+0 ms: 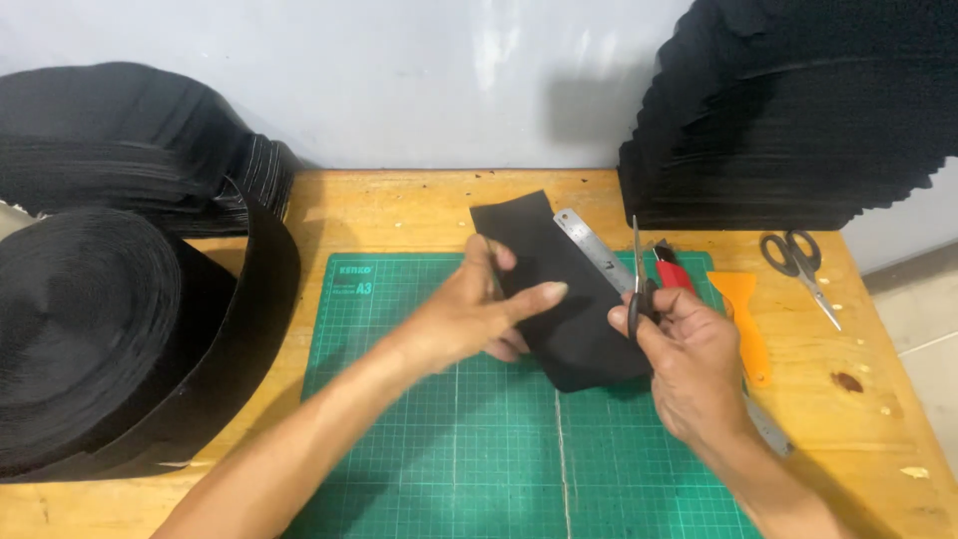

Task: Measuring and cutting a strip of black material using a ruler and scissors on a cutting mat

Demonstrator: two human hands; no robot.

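My left hand point(477, 311) pinches the left edge of a black rectangular piece of fabric point(559, 289), held slightly above the green cutting mat point(419, 419). My right hand point(689, 364) grips black-handled scissors point(637, 269) with the blades pointing up and away, at the fabric's right edge. Under the fabric lies a steel ruler point(594, 250).
A red utility knife point(671, 269) and an orange plastic scraper point(746, 324) lie right of the ruler. A second pair of scissors point(798, 265) rests on the wooden table point(878, 399). Large rolls of black webbing point(110, 319) stand at left, a tall stack of black pieces point(788, 120) at back right.
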